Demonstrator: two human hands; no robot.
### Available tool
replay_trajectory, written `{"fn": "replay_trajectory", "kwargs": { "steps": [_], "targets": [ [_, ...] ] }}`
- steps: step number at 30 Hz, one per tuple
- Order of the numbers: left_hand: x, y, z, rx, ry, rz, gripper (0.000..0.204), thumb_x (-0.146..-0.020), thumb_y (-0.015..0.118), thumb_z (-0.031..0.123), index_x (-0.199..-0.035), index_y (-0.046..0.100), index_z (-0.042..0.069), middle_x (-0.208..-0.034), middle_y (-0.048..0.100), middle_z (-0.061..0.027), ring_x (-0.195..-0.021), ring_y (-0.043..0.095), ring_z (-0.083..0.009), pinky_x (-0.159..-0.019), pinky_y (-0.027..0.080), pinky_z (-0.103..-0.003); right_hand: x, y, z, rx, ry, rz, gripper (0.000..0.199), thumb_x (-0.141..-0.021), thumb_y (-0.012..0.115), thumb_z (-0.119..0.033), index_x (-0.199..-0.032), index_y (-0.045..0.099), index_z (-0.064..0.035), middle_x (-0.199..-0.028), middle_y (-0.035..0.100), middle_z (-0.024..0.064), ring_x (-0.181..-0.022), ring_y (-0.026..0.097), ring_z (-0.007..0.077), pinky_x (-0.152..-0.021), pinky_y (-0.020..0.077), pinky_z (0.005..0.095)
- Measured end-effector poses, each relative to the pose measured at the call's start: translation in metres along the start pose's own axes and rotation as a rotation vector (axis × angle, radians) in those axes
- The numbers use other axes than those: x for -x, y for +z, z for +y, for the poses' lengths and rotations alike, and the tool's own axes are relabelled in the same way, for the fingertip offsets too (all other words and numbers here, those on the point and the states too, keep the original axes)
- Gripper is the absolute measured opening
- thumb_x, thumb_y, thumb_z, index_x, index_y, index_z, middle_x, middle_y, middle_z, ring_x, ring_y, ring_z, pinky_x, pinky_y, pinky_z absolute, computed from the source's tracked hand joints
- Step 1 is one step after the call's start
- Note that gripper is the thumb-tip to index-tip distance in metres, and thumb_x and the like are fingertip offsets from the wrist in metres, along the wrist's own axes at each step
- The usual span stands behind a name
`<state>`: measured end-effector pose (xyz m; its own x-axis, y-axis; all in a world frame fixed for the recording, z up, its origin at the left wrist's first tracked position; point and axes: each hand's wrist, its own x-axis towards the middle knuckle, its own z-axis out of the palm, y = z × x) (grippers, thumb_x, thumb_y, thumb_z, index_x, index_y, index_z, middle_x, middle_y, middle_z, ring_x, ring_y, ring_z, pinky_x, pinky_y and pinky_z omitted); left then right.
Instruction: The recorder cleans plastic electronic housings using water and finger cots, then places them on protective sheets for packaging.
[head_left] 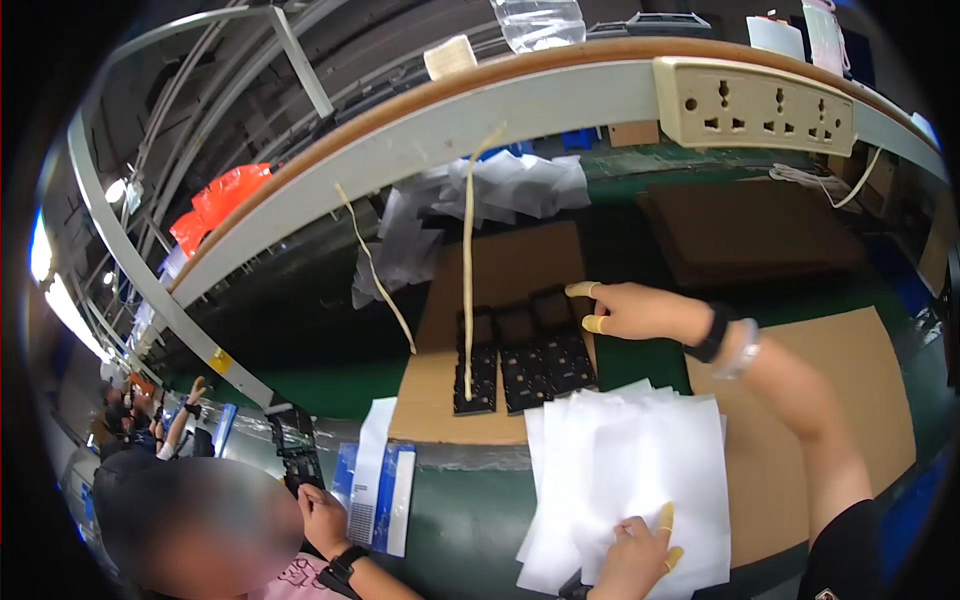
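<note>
Three black phone-sized frames (517,345) lie side by side on a brown cardboard sheet (430,410); the rightmost one is slightly tilted. My right hand (645,312) reaches in from the right, with yellow finger cots on thumb and forefinger. Its fingertips are apart at the upper right edge of the rightmost black frame (567,360), and no firm grip shows. My left hand (635,560), also in yellow finger cots, rests with spread fingers on a loose stack of white sheets (640,450) at the front. It holds nothing visible.
At left, a co-worker's hand (325,520) holds a black frame (297,450) beside a blue-and-white packet (380,490). Cardboard (850,400) lies at right, brown sheets (750,230) behind. A shelf with a power strip (755,105) crosses above; cream cords (468,250) hang down. Translucent bags (500,185) lie behind.
</note>
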<state>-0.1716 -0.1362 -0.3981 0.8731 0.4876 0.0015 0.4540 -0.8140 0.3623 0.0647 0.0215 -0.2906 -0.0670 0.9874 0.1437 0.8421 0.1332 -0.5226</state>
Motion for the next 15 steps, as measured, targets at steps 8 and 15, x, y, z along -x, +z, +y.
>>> {"fn": "replay_trajectory", "kwargs": {
  "steps": [8, 15],
  "targets": [
    [-0.005, 0.013, -0.011, -0.110, 0.095, -0.099, 0.053, -0.079, 0.060, 0.041, -0.120, 0.053, 0.007, -0.081, 0.049, -0.0217, -0.072, 0.059, -0.0356, -0.056, 0.053, -0.039, 0.219, 0.031, -0.064, 0.443, -0.160, -0.595, 0.038, -0.082, 0.059, -0.026, -0.114, 0.059, -0.0069, -0.126, 0.050, 0.0155, -0.114, 0.047, 0.0280, -0.092, 0.0378, 0.0482],
    [0.033, -0.030, -0.053, -0.072, -0.027, -0.019, 0.065, -0.082, 0.058, 0.046, -0.127, 0.044, 0.002, -0.124, 0.042, -0.0280, -0.108, 0.050, -0.0388, -0.088, 0.042, -0.045, 0.255, 0.088, 0.000, -0.031, -0.058, -0.382, 0.044, -0.088, 0.052, -0.033, -0.126, 0.051, -0.0120, -0.133, 0.041, 0.0169, -0.121, 0.039, 0.0331, -0.101, 0.0314, 0.0422]
  ]
}}
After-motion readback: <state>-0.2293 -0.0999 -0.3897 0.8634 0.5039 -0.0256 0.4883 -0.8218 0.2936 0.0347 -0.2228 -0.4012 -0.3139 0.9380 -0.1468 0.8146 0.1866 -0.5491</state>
